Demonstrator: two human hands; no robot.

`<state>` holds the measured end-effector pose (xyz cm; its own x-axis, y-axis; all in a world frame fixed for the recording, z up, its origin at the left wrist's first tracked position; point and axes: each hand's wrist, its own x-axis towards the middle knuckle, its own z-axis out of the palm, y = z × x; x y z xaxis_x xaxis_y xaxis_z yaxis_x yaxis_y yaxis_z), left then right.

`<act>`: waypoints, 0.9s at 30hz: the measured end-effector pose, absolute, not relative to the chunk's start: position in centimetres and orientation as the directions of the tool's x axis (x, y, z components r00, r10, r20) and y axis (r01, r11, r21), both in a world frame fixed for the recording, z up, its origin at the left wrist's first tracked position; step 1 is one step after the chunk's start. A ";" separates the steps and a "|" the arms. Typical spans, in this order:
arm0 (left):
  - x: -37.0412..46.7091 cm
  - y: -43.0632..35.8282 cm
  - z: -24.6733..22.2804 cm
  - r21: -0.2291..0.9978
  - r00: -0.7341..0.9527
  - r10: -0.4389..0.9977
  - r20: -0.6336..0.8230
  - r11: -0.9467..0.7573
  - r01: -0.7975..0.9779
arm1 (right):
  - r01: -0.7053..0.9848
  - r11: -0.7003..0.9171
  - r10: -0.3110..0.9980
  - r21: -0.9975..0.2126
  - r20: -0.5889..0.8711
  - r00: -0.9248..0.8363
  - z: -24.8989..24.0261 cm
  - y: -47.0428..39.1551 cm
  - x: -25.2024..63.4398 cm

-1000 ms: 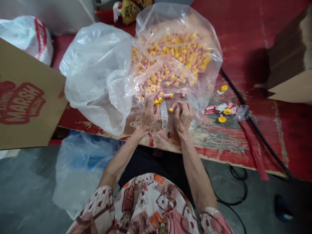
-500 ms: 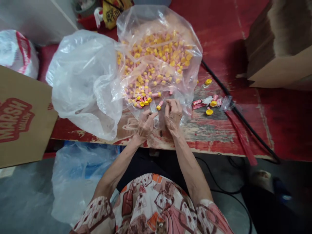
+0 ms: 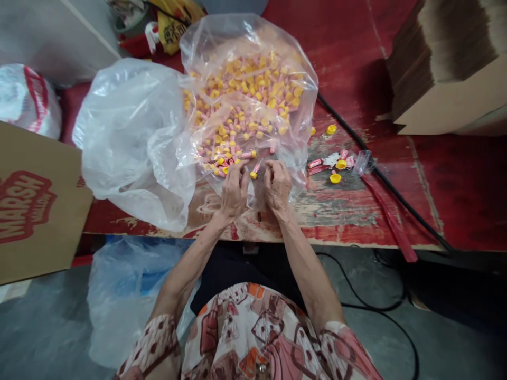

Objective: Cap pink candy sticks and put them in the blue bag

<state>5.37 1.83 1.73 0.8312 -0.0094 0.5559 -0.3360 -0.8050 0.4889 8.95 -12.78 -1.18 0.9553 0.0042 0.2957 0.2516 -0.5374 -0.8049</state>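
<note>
1. Red-painted table (image 3: 467, 211), scuffed to bare wood along its front edge, crosses the frame.
2. Clear bag (image 3: 249, 26), thin and glossy, at upper centre; within it lies a large heap of pink tubes with yellow caps (image 3: 233, 126), apparently the bulk left to handle.
3. Single capped tube (image 3: 255, 170), at centre, lies apart from the heap, between the hands. How much is finished cannot be told.
4. Left hand (image 3: 235, 190) and right hand (image 3: 278, 186), fingers curled and narrow over the film; any grip is hidden.
5. Milky bag (image 3: 130, 148), crumpled, at centre left; its contents cannot be made out.
6. Loose yellow cup (image 3: 335, 179), round and shallow, right of centre.
7. Cardboard box (image 3: 39, 211), flat-sided, brown, at left.
</note>
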 end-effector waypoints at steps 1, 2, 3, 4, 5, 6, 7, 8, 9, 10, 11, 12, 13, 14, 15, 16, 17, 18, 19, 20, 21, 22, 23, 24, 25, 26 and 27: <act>6.9 1.7 1.5 0.486 0.857 -0.016 0.514 -0.819 -0.307 | 0.251 -0.541 -0.012 -0.803 0.306 0.952 -1.3 -12.8 9.0; 8.3 1.6 1.1 0.472 0.888 -0.030 0.459 -0.839 -0.272 | 0.249 -0.545 -0.032 -0.801 0.316 0.948 -1.4 -12.8 9.1; 9.7 1.4 0.7 0.451 0.916 -0.042 0.398 -0.861 -0.236 | 0.246 -0.548 -0.052 -0.799 0.326 0.944 -1.5 -12.9 9.1; 10.8 1.2 0.2 0.427 0.939 -0.055 0.339 -0.881 -0.206 | 0.244 -0.550 -0.068 -0.798 0.334 0.940 -1.5 -12.9 9.2; 11.6 1.0 -0.2 0.403 0.956 -0.072 0.285 -0.896 -0.188 | 0.243 -0.552 -0.078 -0.798 0.339 0.937 -1.6 -12.9 9.3; 12.1 1.0 -0.4 0.386 0.965 -0.099 0.244 -0.903 -0.190 | 0.242 -0.554 -0.081 -0.796 0.341 0.937 -1.6 -12.9 9.3; 12.2 1.0 -0.5 0.384 0.965 -0.132 0.225 -0.899 -0.212 | 0.243 -0.556 -0.078 -0.795 0.341 0.937 -1.7 -12.8 9.4; 12.1 1.1 -0.5 0.395 0.960 -0.166 0.226 -0.885 -0.246 | 0.245 -0.557 -0.070 -0.794 0.339 0.938 -1.7 -12.8 9.4; 11.8 1.3 -0.4 0.416 0.951 -0.186 0.246 -0.866 -0.277 | 0.242 -0.560 -0.063 -0.792 0.332 0.941 -1.7 -12.8 9.4; 11.2 1.5 -0.2 0.446 0.941 -0.180 0.286 -0.844 -0.297 | 0.235 -0.565 -0.058 -0.791 0.323 0.945 -1.6 -12.8 9.4; 10.5 1.7 -0.1 0.484 0.930 -0.139 0.339 -0.822 -0.300 | 0.225 -0.571 -0.057 -0.790 0.312 0.948 -1.6 -12.7 9.4; 9.7 1.9 0.1 0.521 0.918 -0.077 0.389 -0.803 -0.288 | 0.215 -0.576 -0.056 -0.789 0.301 0.952 -1.6 -12.7 9.3; 9.0 2.0 0.1 0.550 0.903 -0.008 0.430 -0.791 -0.269 | 0.207 -0.579 -0.056 -0.789 0.291 0.955 -1.6 -12.7 9.3; 8.2 2.0 0.0 0.564 0.888 0.044 0.458 -0.786 -0.252 | 0.202 -0.577 -0.057 -0.791 0.286 0.956 -1.6 -12.7 9.3; 7.6 1.9 -0.2 0.563 0.877 0.069 0.476 -0.790 -0.243 | 0.202 -0.570 -0.061 -0.796 0.287 0.956 -1.7 -12.7 9.3; 7.1 1.8 -0.4 0.548 0.872 0.067 0.485 -0.800 -0.244 | 0.207 -0.558 -0.068 -0.804 0.293 0.954 -1.8 -12.7 9.3; 6.7 1.6 -0.6 0.529 0.871 0.049 0.490 -0.811 -0.252 | 0.215 -0.542 -0.076 -0.812 0.303 0.950 -1.9 -12.7 9.3; 6.5 1.5 -0.8 0.511 0.870 0.031 0.493 -0.819 -0.260 | 0.227 -0.525 -0.086 -0.821 0.316 0.945 -2.1 -12.7 9.3; 6.3 1.5 -0.9 0.497 0.867 0.023 0.498 -0.827 -0.263 | 0.238 -0.509 -0.097 -0.827 0.329 0.939 -2.2 -12.8 9.3; 6.3 1.4 -1.0 0.487 0.863 0.026 0.504 -0.834 -0.259 | 0.248 -0.497 -0.107 -0.832 0.342 0.933 -2.4 -12.8 9.4; 6.2 1.4 -1.0 0.476 0.855 0.034 0.517 -0.842 -0.253 | 0.257 -0.487 -0.116 -0.834 0.354 0.928 -2.5 -12.8 9.5; 6.2 1.4 -0.9 0.456 0.849 0.030 0.527 -0.853 -0.253 | 0.265 -0.480 -0.123 -0.836 0.363 0.924 -2.7 -12.8 9.5; 6.2 1.2 -0.7 0.425 0.851 0.002 0.526 -0.866 -0.261 | 0.270 -0.472 -0.130 -0.839 0.369 0.920 -2.8 -12.8 9.6; 6.1 1.0 -0.4 0.388 0.859 -0.047 0.510 -0.878 -0.279 | 0.273 -0.463 -0.136 -0.843 0.371 0.919 -2.8 -12.8 9.7; 6.1 0.8 -0.1 0.350 0.870 -0.106 0.482 -0.887 -0.302 | 0.274 -0.453 -0.138 -0.848 0.371 0.918 -2.9 -12.8 9.8; 6.1 0.4 0.4 0.316 0.879 -0.159 0.451 -0.892 -0.323 | 0.276 -0.443 -0.138 -0.853 0.369 0.919 -2.9 -12.8 9.8; 6.0 -0.1 0.9 0.289 0.885 -0.197 0.423 -0.896 -0.338 | 0.276 -0.437 -0.140 -0.856 0.368 0.919 -2.9 -12.9 9.9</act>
<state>5.99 -0.06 0.93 0.8846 -0.1970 0.4227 -0.3378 -0.8956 0.2895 9.90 -12.88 -2.89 0.9192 -0.1404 0.3680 0.2759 -0.4372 -0.8560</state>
